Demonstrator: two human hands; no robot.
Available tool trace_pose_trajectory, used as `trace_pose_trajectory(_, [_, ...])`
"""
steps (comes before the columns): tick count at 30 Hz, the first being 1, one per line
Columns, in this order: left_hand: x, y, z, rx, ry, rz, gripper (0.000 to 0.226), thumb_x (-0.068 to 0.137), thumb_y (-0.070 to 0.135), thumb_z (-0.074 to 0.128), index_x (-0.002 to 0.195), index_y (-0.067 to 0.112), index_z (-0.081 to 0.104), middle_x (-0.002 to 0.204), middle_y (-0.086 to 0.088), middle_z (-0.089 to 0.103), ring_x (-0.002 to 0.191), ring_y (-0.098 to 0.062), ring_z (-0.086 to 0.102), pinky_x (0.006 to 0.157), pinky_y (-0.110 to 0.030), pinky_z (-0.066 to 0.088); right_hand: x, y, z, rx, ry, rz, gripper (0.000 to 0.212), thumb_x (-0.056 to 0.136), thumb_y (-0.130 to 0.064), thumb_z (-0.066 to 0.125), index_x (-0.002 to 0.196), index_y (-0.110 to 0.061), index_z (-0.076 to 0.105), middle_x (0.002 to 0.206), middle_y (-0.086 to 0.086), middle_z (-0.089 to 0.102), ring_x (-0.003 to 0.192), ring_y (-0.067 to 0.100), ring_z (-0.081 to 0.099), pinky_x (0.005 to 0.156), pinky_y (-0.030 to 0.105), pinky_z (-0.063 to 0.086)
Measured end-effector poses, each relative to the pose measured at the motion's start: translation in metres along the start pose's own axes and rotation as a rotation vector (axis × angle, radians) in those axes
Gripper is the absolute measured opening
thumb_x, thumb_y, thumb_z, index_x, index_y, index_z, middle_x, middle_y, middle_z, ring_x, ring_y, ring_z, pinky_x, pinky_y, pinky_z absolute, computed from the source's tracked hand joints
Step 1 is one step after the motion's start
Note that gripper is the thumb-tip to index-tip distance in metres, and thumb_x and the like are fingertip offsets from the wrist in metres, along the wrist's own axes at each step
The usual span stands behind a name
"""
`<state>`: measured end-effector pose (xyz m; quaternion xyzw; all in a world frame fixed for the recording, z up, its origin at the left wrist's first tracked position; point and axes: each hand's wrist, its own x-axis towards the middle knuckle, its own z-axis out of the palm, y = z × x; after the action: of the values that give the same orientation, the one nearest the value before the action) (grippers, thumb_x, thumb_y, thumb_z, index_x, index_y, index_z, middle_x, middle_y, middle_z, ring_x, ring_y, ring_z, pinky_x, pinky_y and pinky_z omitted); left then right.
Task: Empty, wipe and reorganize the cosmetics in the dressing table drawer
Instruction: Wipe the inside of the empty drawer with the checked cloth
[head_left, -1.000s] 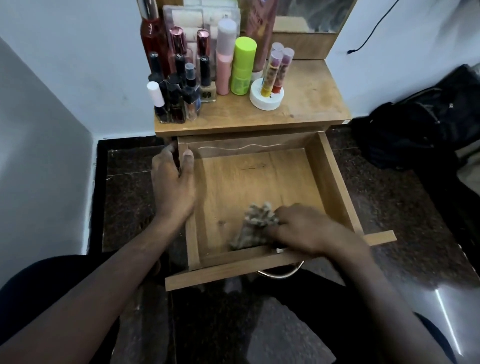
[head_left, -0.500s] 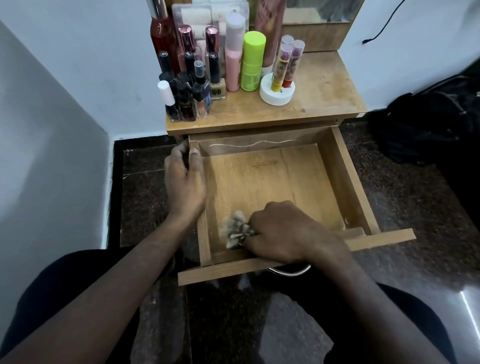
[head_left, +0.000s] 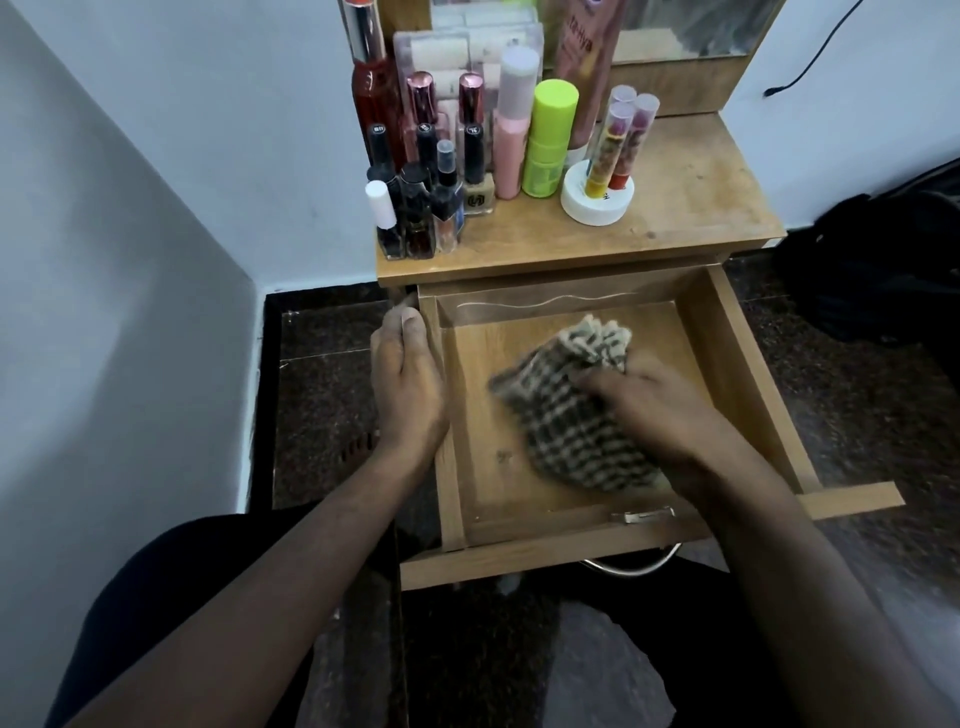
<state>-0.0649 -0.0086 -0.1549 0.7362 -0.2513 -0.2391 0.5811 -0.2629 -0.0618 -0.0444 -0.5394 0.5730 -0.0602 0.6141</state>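
The right hand (head_left: 660, 415) lies on a checked cloth (head_left: 571, 415), fingers bent over its upper fold and pressing it flat to the floor of the open drawer (head_left: 748, 374), while the left hand (head_left: 408, 387) grips the drawer's left wall, thumb on the top edge and fingers down the outside (a steadying hold, by the look of it). Apart from the cloth and the hand on it, the drawer holds nothing that shows, so the emptying looks done and the wiping is the step in hand; the bare wood to the left of the cloth and toward the front rail may yet need a pass. The cosmetics (head_left: 467, 156) stand beyond both hands on the table top (head_left: 691, 208), crowded at its left rear, so putting them back in order is all still to do. As for writing, the tall pink tube (head_left: 587, 57) at the back shows letters that seem to read "ra-Hya", cut off by the frame; the square bottle (head_left: 475, 195) bears a small logo mark; the white round stand (head_left: 597, 200) carries 3 capped tubes and a letter or 2 too small to read.
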Motion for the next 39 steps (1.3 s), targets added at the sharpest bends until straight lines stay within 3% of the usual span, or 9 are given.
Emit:
trace_pose_trajectory(4, [-0.001, 0.002, -0.001, -0.048, 0.000, -0.046, 0.064, 0.106, 0.056, 0.023, 0.141, 0.021, 0.065, 0.140, -0.003, 0.063, 0.132, -0.015, 0.056, 0.113, -0.037, 0.044, 0.013, -0.020, 0.044, 0.336, -0.062, -0.110, 0.009, 0.106, -0.021, 0.053, 0.101, -0.019, 0.061, 0.110, 0.010, 0.073, 0.105, 0.030, 0.071, 0.097, 0.051, 0.059])
trace_pose_trajectory(7, [0.003, -0.003, -0.001, -0.042, -0.004, -0.052, 0.053, 0.115, 0.042, 0.026, 0.127, 0.011, 0.067, 0.125, -0.004, 0.065, 0.112, -0.005, 0.062, 0.091, -0.022, 0.048, 0.020, -0.042, 0.095, 0.245, -0.150, -0.212, 0.019, 0.099, -0.023, 0.056, 0.086, -0.018, 0.068, 0.088, 0.002, 0.074, 0.085, 0.018, 0.071, 0.079, 0.041, 0.057])
trace_pose_trajectory(11, [0.002, -0.007, 0.001, -0.068, -0.028, -0.075, 0.039, 0.117, 0.036, 0.030, 0.107, 0.021, 0.065, 0.111, -0.005, 0.066, 0.096, 0.000, 0.062, 0.081, -0.026, 0.048, 0.026, -0.035, 0.110, 0.169, -0.179, -0.182, 0.032, 0.080, -0.038, 0.053, 0.092, -0.015, 0.074, 0.100, 0.010, 0.078, 0.101, 0.029, 0.073, 0.095, 0.055, 0.057])
trace_pose_trajectory(16, [0.000, 0.004, 0.000, -0.054, 0.011, -0.100, 0.032, 0.116, 0.042, 0.033, 0.090, 0.049, 0.051, 0.104, 0.021, 0.054, 0.095, 0.020, 0.055, 0.085, -0.012, 0.040, -0.006, 0.007, 0.092, -0.239, -0.309, -0.075, 0.020, 0.099, -0.031, 0.052, 0.084, -0.019, 0.057, 0.096, 0.004, 0.066, 0.086, 0.015, 0.061, 0.070, 0.031, 0.048])
trace_pose_trajectory(21, [0.001, 0.001, 0.002, -0.018, -0.009, -0.033, 0.046, 0.102, 0.059, 0.037, 0.101, 0.023, 0.066, 0.113, -0.008, 0.067, 0.107, -0.025, 0.063, 0.093, -0.045, 0.051, 0.010, 0.000, 0.064, -0.094, -0.160, -0.073, 0.022, 0.103, -0.038, 0.053, 0.104, -0.020, 0.066, 0.109, 0.006, 0.074, 0.102, 0.026, 0.073, 0.096, 0.053, 0.060])
trace_pose_trajectory(26, [0.005, 0.009, 0.001, 0.009, 0.006, -0.109, 0.033, 0.112, 0.042, 0.039, 0.106, 0.024, 0.066, 0.111, 0.004, 0.066, 0.104, -0.006, 0.062, 0.093, -0.037, 0.048, 0.022, -0.018, 0.036, 0.066, 0.175, -0.266, 0.017, 0.107, -0.028, 0.052, 0.094, -0.022, 0.061, 0.105, 0.007, 0.073, 0.096, 0.023, 0.074, 0.087, 0.051, 0.064])
trace_pose_trajectory(30, [0.004, 0.015, 0.001, -0.022, 0.010, -0.130, 0.036, 0.116, 0.025, 0.032, 0.098, 0.029, 0.063, 0.100, 0.015, 0.062, 0.086, 0.021, 0.058, 0.079, -0.017, 0.044, 0.037, -0.034, 0.080, -0.038, -0.071, -0.267, 0.020, 0.107, -0.021, 0.049, 0.108, -0.013, 0.067, 0.106, 0.009, 0.073, 0.098, 0.027, 0.073, 0.089, 0.045, 0.062])
trace_pose_trajectory(34, [-0.001, 0.017, -0.001, -0.076, 0.026, -0.120, 0.043, 0.112, 0.035, 0.034, 0.120, 0.015, 0.071, 0.122, -0.008, 0.071, 0.113, -0.018, 0.068, 0.098, -0.037, 0.054, 0.035, -0.031, 0.088, -0.230, -0.266, -0.304, 0.021, 0.103, -0.010, 0.048, 0.116, -0.011, 0.065, 0.104, 0.008, 0.071, 0.094, 0.022, 0.069, 0.075, 0.035, 0.060])
trace_pose_trajectory(39, [-0.002, 0.016, 0.001, -0.068, 0.046, -0.187, 0.043, 0.095, 0.053, 0.037, 0.105, 0.037, 0.076, 0.113, -0.001, 0.076, 0.107, -0.015, 0.071, 0.100, -0.049, 0.056, 0.001, -0.001, 0.070, -0.580, -0.469, -0.266, 0.027, 0.108, -0.017, 0.045, 0.082, -0.023, 0.049, 0.084, -0.003, 0.055, 0.071, 0.008, 0.053, 0.051, 0.019, 0.039])
